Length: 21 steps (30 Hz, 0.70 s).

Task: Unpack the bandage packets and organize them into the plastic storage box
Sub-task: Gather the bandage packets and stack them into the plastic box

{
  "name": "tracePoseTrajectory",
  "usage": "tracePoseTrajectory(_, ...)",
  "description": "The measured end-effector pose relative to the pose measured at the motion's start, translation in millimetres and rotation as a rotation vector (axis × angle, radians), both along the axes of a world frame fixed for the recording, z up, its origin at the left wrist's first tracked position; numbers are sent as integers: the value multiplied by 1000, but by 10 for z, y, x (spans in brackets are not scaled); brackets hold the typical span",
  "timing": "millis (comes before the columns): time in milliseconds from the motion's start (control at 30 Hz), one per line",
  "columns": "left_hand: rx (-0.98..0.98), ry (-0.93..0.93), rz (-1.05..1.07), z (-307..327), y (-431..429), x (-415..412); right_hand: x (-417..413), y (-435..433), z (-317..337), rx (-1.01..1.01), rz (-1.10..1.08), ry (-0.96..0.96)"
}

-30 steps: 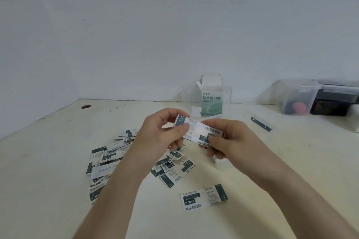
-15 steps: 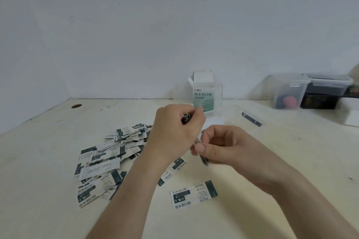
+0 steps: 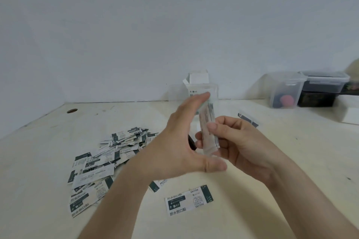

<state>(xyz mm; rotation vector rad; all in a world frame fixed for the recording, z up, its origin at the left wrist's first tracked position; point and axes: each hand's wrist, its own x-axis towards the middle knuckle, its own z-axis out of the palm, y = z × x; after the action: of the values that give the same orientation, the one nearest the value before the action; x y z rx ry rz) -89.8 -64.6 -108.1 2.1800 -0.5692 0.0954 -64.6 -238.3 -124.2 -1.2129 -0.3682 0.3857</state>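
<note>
My right hand [image 3: 239,141] pinches a small stack of bandage packets [image 3: 208,128] upright between thumb and fingers above the table. My left hand [image 3: 180,141] is beside it with straight fingers, its flat palm against the stack's left side. A heap of white and dark green bandage packets [image 3: 108,153] lies on the table to the left. One single packet [image 3: 189,199] lies face up near me, and another pokes out under my left wrist. The clear plastic storage box [image 3: 213,93] stands at the back, partly hidden by my left fingers, with an open bandage carton [image 3: 198,79] behind it.
Lidded plastic containers [image 3: 303,89] stand at the back right against the wall. A dark strip [image 3: 248,119] lies on the table behind my right hand. A round cable hole [image 3: 72,111] is at the far left. A white block [image 3: 349,116] sits at the right edge.
The packets went from held flat between both hands to upright in my right hand. My left hand let go of them and opened flat against the stack's side.
</note>
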Motion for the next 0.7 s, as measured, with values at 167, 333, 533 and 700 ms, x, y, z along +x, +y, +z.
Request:
tracePoseTrajectory(167,171,-179,25,-59,-57,-9,1,2,-36,-59,83,27)
tracePoseTrajectory(333,166,-223,3,-38,-63,47,26,-31,-39,-70,105,41)
tracePoseTrajectory(533,35,-140,4,-41,-116,175,103,-158,14,-76,28,7)
tracePoseTrajectory(700,387,-81,74,-225,-41,386,358,-409,198,-565,-374,-220)
